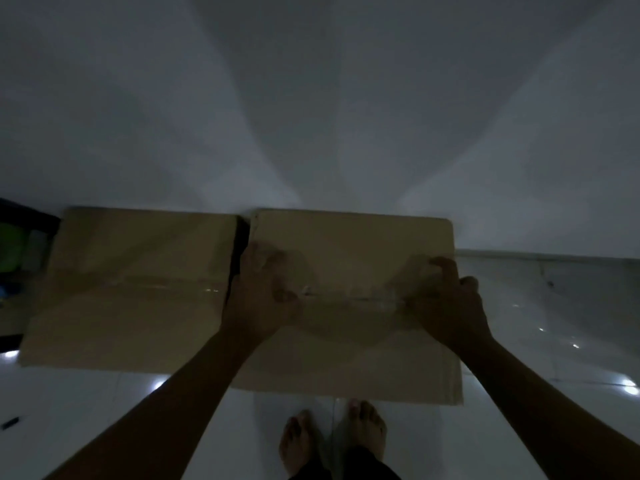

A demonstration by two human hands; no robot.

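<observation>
We see matt brown cardboard on the right box [346,237] and the left box [138,244], a glossy clear tape strip [356,300] along the right seam, smooth glossy white floor tiles [571,306] and a matt pale wall [311,98].

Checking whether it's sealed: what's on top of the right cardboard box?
The left hand lies flat, the right hand has curled fingers. Between them runs a glossy tape strip. Whatever is beneath the hands or inside the box is hidden.
</observation>
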